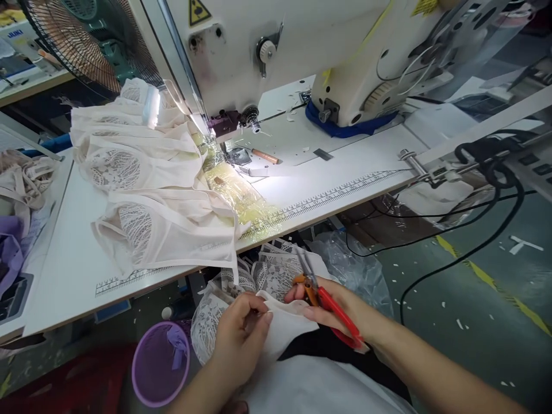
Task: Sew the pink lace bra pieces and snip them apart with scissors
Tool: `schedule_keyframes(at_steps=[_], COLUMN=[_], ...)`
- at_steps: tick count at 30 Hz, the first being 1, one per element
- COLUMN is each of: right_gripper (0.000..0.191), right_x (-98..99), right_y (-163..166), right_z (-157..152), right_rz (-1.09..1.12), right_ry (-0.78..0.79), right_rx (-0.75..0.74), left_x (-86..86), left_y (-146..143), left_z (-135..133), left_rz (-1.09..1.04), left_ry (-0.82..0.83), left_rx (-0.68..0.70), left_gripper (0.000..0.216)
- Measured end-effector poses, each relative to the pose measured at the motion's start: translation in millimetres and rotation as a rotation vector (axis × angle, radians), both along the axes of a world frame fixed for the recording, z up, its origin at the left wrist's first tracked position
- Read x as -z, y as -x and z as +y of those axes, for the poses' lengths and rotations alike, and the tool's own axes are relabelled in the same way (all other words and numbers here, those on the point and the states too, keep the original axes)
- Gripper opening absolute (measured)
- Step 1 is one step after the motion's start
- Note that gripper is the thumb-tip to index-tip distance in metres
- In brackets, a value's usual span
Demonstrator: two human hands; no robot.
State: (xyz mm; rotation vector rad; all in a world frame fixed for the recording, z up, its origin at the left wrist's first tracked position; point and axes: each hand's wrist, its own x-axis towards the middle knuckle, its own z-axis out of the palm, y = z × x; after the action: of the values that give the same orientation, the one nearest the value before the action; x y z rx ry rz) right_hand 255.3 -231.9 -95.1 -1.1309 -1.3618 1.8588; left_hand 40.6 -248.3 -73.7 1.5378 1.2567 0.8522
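Observation:
Below the table's front edge, my left hand point(241, 333) pinches a cream fabric piece with lace point(284, 328) held over my lap. My right hand point(332, 307) grips red-handled thread snips point(332, 307), their blades pointing up past the fabric's top edge. Its fingers also rest on the same fabric. White lace point(276, 270) hangs just beyond both hands.
A white sewing machine point(302, 52) stands on the white table point(69, 259), its needle area lit. A pile of cream lace garments point(142, 190) covers the table's left. A purple mesh bin point(159, 362) sits on the floor at left. A fan point(86, 40) is at far left; black cables point(474, 230) hang at right.

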Motion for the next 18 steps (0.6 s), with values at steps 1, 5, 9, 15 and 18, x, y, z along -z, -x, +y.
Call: schedule_keyframes(at_steps=[1, 5, 9, 15, 18], right_gripper=[0.028, 0.034, 0.031, 0.022, 0.025], right_x=[0.0, 2.1, 3.2, 1.1, -2.3], right_y=[-1.9, -2.1, 2.1, 0.6, -1.0], right_z=[-1.9, -6.9, -9.6, -14.6, -17.8], right_rz=[0.094, 0.064, -0.15, -0.349, -0.41], right_ry=[0.015, 0.035, -0.05, -0.318, -0.425], right_rx=[-0.006, 0.012, 0.081, 0.057, 0.025], left_x=[0.4, -0.4, 0.4, 1.7, 3.3], left_y=[-0.3, -2.9, -4.6, -5.8, -7.1], left_z=[0.2, 1.3, 1.5, 0.5, -0.2], left_rz=[-0.022, -0.092, -0.094, -0.098, -0.127], left_ry=[0.065, 0.162, 0.147, 0.126, 0.162], left_rx=[-0.03, -0.129, -0.187, -0.218, -0.242], left_gripper=[0.007, 0.011, 0.013, 0.014, 0.011])
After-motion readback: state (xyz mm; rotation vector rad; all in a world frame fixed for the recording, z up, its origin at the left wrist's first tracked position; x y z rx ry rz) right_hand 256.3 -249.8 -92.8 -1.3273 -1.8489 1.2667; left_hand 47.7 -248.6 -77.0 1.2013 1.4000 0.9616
